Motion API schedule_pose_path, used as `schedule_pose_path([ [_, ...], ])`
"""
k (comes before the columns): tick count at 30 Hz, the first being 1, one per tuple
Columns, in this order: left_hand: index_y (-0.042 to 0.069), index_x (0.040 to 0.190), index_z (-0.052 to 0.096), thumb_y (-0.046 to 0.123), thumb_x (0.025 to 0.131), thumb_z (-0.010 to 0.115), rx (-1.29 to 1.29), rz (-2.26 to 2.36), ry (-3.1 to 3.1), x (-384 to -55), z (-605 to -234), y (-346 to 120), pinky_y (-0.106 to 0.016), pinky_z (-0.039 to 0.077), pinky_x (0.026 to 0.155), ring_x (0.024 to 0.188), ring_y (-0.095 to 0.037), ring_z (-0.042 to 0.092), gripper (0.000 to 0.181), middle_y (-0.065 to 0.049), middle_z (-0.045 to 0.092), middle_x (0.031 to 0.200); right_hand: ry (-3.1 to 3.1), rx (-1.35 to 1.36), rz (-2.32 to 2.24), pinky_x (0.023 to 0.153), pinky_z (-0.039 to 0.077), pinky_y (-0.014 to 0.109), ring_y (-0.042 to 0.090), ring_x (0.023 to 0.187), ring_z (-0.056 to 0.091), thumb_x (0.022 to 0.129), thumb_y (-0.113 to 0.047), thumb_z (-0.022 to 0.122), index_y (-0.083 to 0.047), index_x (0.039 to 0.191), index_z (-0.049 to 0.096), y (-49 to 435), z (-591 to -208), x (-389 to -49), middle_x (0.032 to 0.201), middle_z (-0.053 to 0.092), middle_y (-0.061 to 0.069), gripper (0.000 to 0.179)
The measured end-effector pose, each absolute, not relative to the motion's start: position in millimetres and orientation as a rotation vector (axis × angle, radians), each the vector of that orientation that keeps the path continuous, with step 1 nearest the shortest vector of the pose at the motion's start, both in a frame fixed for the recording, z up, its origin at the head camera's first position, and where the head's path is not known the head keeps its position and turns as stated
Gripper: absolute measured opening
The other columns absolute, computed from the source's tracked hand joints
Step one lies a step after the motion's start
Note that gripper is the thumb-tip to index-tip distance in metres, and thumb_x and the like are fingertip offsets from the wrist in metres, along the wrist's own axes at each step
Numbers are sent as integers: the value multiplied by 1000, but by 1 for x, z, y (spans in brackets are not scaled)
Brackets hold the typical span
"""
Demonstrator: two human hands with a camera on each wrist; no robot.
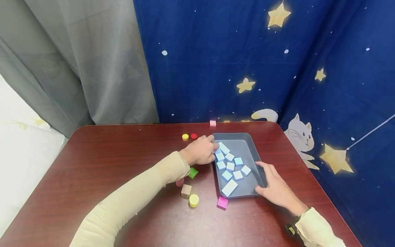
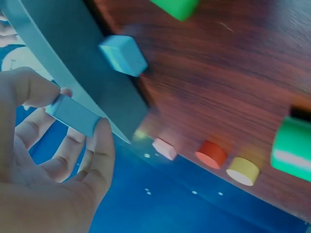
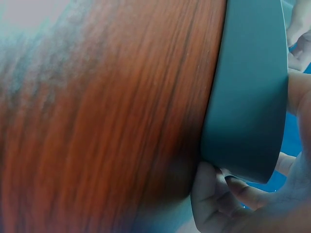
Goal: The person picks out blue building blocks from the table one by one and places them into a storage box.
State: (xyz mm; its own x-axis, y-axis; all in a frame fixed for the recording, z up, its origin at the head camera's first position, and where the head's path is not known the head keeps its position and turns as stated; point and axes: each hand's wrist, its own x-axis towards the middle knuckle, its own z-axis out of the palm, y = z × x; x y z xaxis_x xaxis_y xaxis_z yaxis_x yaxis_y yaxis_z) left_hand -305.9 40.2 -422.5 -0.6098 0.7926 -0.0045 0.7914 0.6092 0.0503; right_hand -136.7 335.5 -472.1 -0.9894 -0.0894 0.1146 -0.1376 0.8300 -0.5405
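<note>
My left hand [image 1: 200,150] pinches a small blue block [image 2: 75,115] between thumb and fingertips, over the left rim of a dark grey tray [image 1: 256,147]. Another blue block [image 2: 124,56] lies against the outside of the tray wall in the left wrist view. Inside the tray, several light blue blocks [image 1: 229,166] lie flat in a loose group, two of them longer rectangles. On the tray's right side, my right hand [image 1: 276,187] holds the rim, with thumb and forefinger at the edge. In the right wrist view its other fingers bend beneath the tray's corner.
Left of the tray lie a green block [image 1: 193,172], a wooden cube [image 1: 186,190] and a yellow cylinder [image 1: 193,200]. A magenta block [image 1: 222,202] sits by the near rim. Farther back are yellow [image 1: 185,137] and red [image 1: 193,136] discs and a pink block [image 1: 213,123] near the table edge.
</note>
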Motion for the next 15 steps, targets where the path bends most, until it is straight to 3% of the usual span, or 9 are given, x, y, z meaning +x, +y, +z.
schedule_pose_path([
  [8,17,127,77,28,103,70,1582,-3,2735,-288,-421,58,-36,56,96,107,-25,63,27,-10,66,124,-2917,190,878,100,53,65,42,126,58,86,-9,81,-4,159,43,336,-473,-137,149,50,25,83],
  [15,18,126,78,25,101,71,1775,-99,2637,-273,-429,72,-30,55,86,95,-18,63,27,-7,65,112,-2913,198,879,99,54,64,42,125,58,86,-10,81,-4,159,43,336,-473,-137,149,50,25,83],
])
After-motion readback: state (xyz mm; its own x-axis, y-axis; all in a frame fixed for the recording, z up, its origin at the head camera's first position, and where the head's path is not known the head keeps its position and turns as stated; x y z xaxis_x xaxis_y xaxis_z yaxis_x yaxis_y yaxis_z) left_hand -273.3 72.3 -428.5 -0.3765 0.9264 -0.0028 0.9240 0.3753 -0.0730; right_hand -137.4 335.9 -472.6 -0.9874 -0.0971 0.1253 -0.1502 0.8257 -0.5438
